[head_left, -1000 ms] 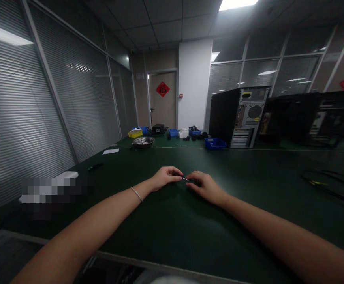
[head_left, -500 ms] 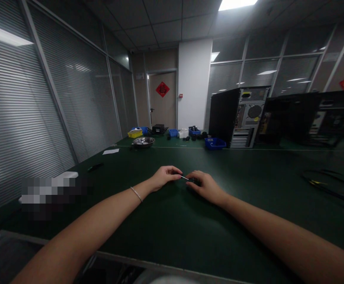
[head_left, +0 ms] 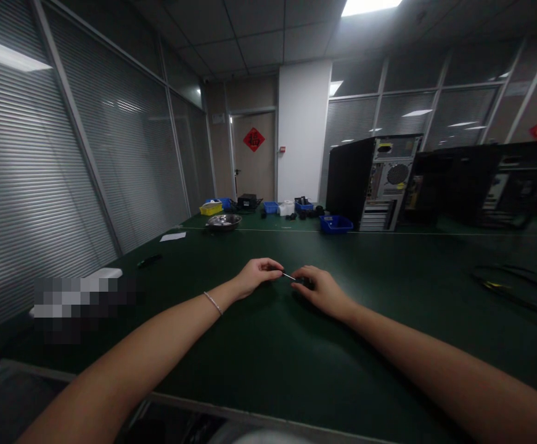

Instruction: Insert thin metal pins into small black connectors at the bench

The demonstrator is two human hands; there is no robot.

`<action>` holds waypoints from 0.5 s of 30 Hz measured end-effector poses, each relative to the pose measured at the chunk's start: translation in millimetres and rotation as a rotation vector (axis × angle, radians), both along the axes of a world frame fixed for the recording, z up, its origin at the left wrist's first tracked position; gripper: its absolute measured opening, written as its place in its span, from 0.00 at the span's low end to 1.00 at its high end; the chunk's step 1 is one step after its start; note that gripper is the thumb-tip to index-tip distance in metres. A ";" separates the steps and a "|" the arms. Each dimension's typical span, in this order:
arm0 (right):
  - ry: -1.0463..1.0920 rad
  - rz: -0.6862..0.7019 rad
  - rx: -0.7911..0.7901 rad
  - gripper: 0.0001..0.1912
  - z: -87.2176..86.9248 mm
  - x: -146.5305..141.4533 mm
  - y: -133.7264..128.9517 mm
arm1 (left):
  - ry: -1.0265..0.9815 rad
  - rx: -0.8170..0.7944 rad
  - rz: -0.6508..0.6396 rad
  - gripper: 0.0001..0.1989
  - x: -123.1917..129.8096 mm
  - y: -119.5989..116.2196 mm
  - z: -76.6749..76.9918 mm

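Note:
Just past the middle of the green table (head_left: 250, 364), my two hands almost meet. A thin shiny metal rod (head_left: 289, 276), much like a small screwdriver shaft, spans the narrow gap between them. My left hand (head_left: 261, 277) has its thumb and fingers pinched on the rod's left end, where it looks dark. Curled fingers of my right hand (head_left: 321, 290) close around a small dark object (head_left: 304, 283) at the rod's other end. Most of that object is hidden by the fingers, and I cannot tell its kind.
To the left lie a dark green pen-like item (head_left: 149, 261) and a white paper (head_left: 173, 237). Farther back are a metal bowl (head_left: 223, 227), a yellow bin (head_left: 210, 209) and a blue bin (head_left: 336, 229). A computer tower (head_left: 351, 179) stands back right; black cables (head_left: 518, 296) lie at right.
Both hands keep nearly the same place and grip. The rod between them shows only a very slight shift.

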State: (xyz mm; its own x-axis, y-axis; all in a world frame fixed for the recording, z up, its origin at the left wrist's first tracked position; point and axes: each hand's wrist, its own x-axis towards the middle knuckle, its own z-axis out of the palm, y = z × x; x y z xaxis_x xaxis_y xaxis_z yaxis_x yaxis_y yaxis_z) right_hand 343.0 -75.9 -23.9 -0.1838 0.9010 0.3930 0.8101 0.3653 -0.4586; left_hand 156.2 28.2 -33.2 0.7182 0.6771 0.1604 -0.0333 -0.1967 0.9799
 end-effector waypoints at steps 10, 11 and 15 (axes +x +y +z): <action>0.019 -0.013 0.014 0.11 -1.9 1.5 0.5 | -0.060 -0.049 0.010 0.17 -0.2 2.2 -2.1; 0.020 -0.014 0.019 0.11 -2.3 1.7 0.8 | -0.070 -0.049 0.011 0.16 -0.1 3.2 -3.4; 0.028 -0.029 0.022 0.11 -4.2 2.4 2.6 | -0.078 -0.064 0.008 0.16 0.5 6.3 -6.9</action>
